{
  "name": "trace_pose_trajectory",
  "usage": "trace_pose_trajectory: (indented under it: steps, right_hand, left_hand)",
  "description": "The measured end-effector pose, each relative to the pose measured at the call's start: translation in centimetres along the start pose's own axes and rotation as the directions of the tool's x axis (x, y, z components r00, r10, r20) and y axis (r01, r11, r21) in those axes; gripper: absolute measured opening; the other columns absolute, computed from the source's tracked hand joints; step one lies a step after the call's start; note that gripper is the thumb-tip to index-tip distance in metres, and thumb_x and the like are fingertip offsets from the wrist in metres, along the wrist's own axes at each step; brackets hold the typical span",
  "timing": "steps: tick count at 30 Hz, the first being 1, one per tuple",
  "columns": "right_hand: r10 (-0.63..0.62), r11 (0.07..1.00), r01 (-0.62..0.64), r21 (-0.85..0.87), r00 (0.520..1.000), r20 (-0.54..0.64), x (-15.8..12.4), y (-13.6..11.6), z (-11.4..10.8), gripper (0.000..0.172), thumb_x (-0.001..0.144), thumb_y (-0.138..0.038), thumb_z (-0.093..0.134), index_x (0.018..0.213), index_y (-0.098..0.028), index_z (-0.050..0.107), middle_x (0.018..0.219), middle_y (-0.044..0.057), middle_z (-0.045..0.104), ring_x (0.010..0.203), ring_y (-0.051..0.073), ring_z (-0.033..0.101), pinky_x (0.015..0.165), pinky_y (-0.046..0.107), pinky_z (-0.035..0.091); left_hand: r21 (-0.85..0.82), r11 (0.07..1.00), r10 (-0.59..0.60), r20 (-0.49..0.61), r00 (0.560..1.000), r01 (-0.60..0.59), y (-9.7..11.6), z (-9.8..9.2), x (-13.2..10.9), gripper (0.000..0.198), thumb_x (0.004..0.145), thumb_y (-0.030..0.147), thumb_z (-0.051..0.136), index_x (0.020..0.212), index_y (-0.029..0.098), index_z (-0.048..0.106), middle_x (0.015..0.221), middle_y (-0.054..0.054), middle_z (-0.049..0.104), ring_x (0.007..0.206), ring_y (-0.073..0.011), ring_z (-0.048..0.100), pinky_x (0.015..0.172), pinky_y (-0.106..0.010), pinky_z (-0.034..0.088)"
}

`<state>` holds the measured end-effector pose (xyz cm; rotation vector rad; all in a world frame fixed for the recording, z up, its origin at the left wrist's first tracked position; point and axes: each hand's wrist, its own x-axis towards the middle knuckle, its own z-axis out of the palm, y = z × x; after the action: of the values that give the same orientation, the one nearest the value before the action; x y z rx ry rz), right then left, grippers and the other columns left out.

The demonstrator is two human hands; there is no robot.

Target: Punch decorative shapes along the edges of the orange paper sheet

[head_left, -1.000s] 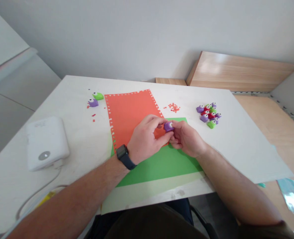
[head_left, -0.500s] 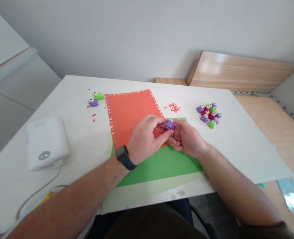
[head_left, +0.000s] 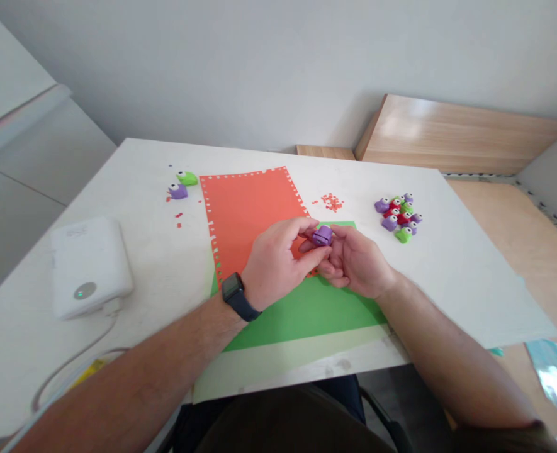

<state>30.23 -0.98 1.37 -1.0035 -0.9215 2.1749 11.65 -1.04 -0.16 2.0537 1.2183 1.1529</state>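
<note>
A small purple craft punch (head_left: 323,236) is held between both hands above the overlapping paper sheets. My left hand (head_left: 275,255), with a dark watch on its wrist, pinches it from the left with thumb and fingers. From the right, my right hand (head_left: 357,261) grips it with curled fingers, palm turned partly upward. Beneath the hands lies an orange sheet (head_left: 254,201) with punched holes along its visible edges. A green sheet (head_left: 301,314) lies partly under it. Whether any paper is in the punch's slot I cannot tell.
Orange paper bits (head_left: 331,202) lie in a small pile behind the hands. Several purple, red and green punches (head_left: 390,223) cluster at the right. A green punch (head_left: 187,178) and another purple punch (head_left: 178,191) sit at the left. A white cabled device (head_left: 89,264) stands at the near left.
The purple punch has turned slightly between the fingers, so its slot shows more level. Both hands keep nearly the same grip. The whole view has shifted a little.
</note>
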Motion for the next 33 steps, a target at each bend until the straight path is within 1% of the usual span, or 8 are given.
trace_pose_trajectory:
  steps: [4,8,11,14,19,25,29,33]
  right_hand:
    - [0.009,1.0,-0.009,0.001,1.0,0.01,-0.02,0.0,-0.05,0.042,0.098,-0.056,0.04,0.09,-0.02,0.06,0.057,-0.003,0.047,0.046,0.011,0.02,0.04,0.021,0.013]
    - [0.02,1.0,-0.02,0.001,0.999,0.027,0.01,-0.08,0.0,0.044,0.099,-0.056,0.038,0.087,-0.02,0.059,0.057,-0.003,0.047,0.046,0.011,0.02,0.039,0.021,0.014]
    - [0.024,1.0,-0.024,-0.001,1.0,0.011,0.07,-0.11,0.08,0.043,0.098,-0.055,0.039,0.088,-0.02,0.06,0.057,-0.003,0.046,0.046,0.011,0.02,0.039,0.021,0.013]
    - [-0.003,1.0,0.003,0.002,0.999,-0.041,0.17,-0.03,0.09,0.038,0.097,-0.052,0.043,0.09,-0.019,0.061,0.057,-0.004,0.046,0.046,0.011,0.02,0.039,0.021,0.012]
    - [-0.052,0.999,0.052,0.005,0.994,-0.093,0.28,0.14,-0.1,0.03,0.095,-0.047,0.05,0.083,-0.02,0.058,0.059,-0.004,0.046,0.047,0.01,0.023,0.038,0.022,0.01]
    - [-0.035,0.999,0.036,0.006,0.991,-0.126,0.37,0.26,-0.2,0.033,0.096,-0.048,0.051,0.084,-0.019,0.06,0.059,-0.003,0.048,0.047,0.01,0.027,0.04,0.023,0.012]
    - [-0.041,0.999,0.041,-0.002,0.99,-0.135,0.35,0.27,-0.21,0.03,0.095,-0.046,0.054,0.081,-0.019,0.058,0.059,-0.003,0.048,0.047,0.01,0.028,0.04,0.023,0.013]
    - [-0.048,0.999,0.047,-0.004,0.991,-0.126,0.37,0.3,-0.28,0.031,0.094,-0.046,0.054,0.081,-0.019,0.058,0.059,-0.003,0.049,0.047,0.01,0.029,0.04,0.024,0.013]
  left_hand:
    - [-0.024,1.0,-0.016,-0.012,1.0,0.016,0.11,0.01,-0.05,0.034,0.086,0.025,0.083,0.116,0.022,0.068,0.11,-0.004,0.08,0.1,-0.0209,0.075,0.094,-0.039,0.059]
    - [-0.048,0.998,-0.035,-0.034,0.999,0.033,0.14,0.05,-0.17,0.035,0.086,0.027,0.082,0.115,0.023,0.064,0.108,-0.003,0.079,0.099,-0.0193,0.076,0.093,-0.037,0.06]
    - [-0.04,0.999,-0.038,-0.041,0.998,0.037,0.12,0.09,-0.25,0.036,0.087,0.027,0.081,0.116,0.023,0.061,0.108,-0.003,0.079,0.098,-0.0187,0.076,0.091,-0.036,0.06]
    - [-0.02,1.0,-0.009,-0.042,0.999,0.008,0.06,0.09,-0.25,0.03,0.089,0.026,0.078,0.113,0.023,0.062,0.107,-0.004,0.078,0.097,-0.0193,0.075,0.09,-0.037,0.059]
    - [0.026,0.998,0.065,-0.03,0.997,-0.065,-0.05,-0.05,-0.09,0.023,0.091,0.022,0.072,0.113,0.021,0.068,0.108,-0.006,0.079,0.1,-0.0212,0.073,0.092,-0.039,0.058]
    - [0.045,0.989,0.142,-0.001,0.99,-0.142,0.1,-0.22,0.04,0.022,0.095,0.024,0.069,0.116,0.02,0.072,0.11,-0.008,0.079,0.102,-0.0218,0.072,0.095,-0.039,0.057]
    - [0.055,0.99,0.129,-0.022,0.991,-0.128,0.11,-0.14,-0.08,0.026,0.093,0.025,0.071,0.119,0.021,0.068,0.11,-0.007,0.079,0.102,-0.0212,0.073,0.095,-0.039,0.057]
    - [0.07,0.991,0.115,-0.048,0.992,-0.112,0.05,-0.09,-0.17,0.019,0.092,0.026,0.073,0.109,0.023,0.065,0.105,-0.004,0.078,0.096,-0.0197,0.073,0.09,-0.037,0.057]
